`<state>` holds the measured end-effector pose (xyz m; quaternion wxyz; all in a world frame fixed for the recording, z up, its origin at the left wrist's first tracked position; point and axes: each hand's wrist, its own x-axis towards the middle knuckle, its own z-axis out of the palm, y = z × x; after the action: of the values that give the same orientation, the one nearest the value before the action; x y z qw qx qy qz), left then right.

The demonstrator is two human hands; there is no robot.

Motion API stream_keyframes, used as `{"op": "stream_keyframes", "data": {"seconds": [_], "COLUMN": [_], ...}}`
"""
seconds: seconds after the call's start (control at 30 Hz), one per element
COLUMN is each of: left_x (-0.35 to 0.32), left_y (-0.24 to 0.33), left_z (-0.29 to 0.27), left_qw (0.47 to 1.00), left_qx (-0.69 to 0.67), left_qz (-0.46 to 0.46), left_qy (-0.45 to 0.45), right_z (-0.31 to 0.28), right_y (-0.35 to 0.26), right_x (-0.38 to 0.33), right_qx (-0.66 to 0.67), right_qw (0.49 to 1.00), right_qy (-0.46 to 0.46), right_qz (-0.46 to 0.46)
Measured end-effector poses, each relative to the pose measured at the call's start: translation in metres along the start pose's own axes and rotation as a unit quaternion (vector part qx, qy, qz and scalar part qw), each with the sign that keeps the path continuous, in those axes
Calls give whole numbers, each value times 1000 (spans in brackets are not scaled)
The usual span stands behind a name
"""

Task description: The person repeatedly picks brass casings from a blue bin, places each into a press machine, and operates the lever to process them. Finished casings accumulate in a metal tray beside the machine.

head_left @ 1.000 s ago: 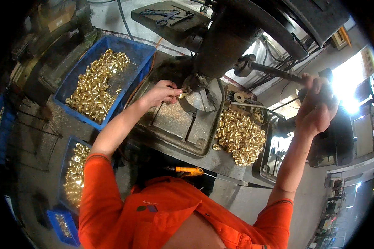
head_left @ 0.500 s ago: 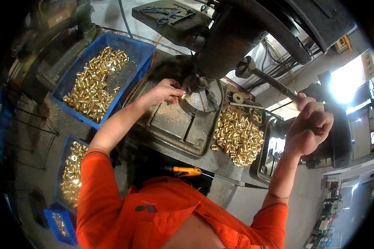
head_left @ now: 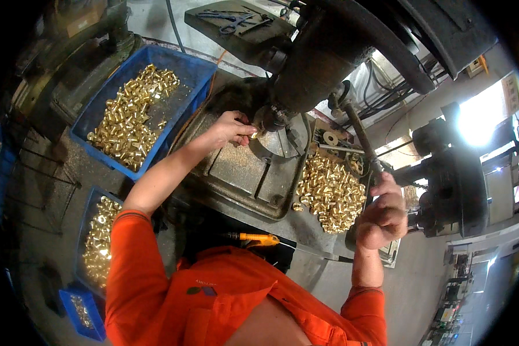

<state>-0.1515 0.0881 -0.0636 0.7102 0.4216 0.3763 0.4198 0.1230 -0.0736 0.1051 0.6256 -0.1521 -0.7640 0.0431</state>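
My left hand (head_left: pixel 232 128) pinches small shiny brass part (head_left: pixel 254 135) at dull, dark cast-metal drill press (head_left: pixel 328 57). My right hand (head_left: pixel 382 210) grips smooth steel lever (head_left: pixel 360 135), worn matt. Machine table (head_left: pixel 242 173): grey metal, gritty with brass dust. Loose brass fittings (head_left: pixel 330 190) gleam yellow, polished. Blue crate (head_left: pixel 184 69): plastic, scuffed, holding more bright brass. My sleeves (head_left: pixel 130 259): orange cloth, matt weave. Screwdriver handle (head_left: pixel 258 237): glossy orange plastic.

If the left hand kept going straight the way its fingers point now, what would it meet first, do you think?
Most likely the chuck of the drill press: the left hand points right, its fingertips pinching a small brass part right beside it. Depth is hard to judge here.
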Motion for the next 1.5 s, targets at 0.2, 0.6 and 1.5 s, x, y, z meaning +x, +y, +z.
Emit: {"op": "stream_keyframes", "data": {"seconds": [0.2,0.6,1.5], "left_x": [-3,-11,-22], "left_y": [-2,0,-19], "left_z": [0,15,12], "left_qw": [1000,999,587], "left_qx": [-5,7,618], "left_qz": [12,-3,518], "left_qy": [1,46,66], "right_z": [17,-3,-12], "right_y": [4,-2,5], "right_x": [-43,-1,61], "right_qx": [-44,-58,46], "right_qw": [997,997,998], "right_qy": [54,-49,8], "right_qz": [-14,-23,34]}}
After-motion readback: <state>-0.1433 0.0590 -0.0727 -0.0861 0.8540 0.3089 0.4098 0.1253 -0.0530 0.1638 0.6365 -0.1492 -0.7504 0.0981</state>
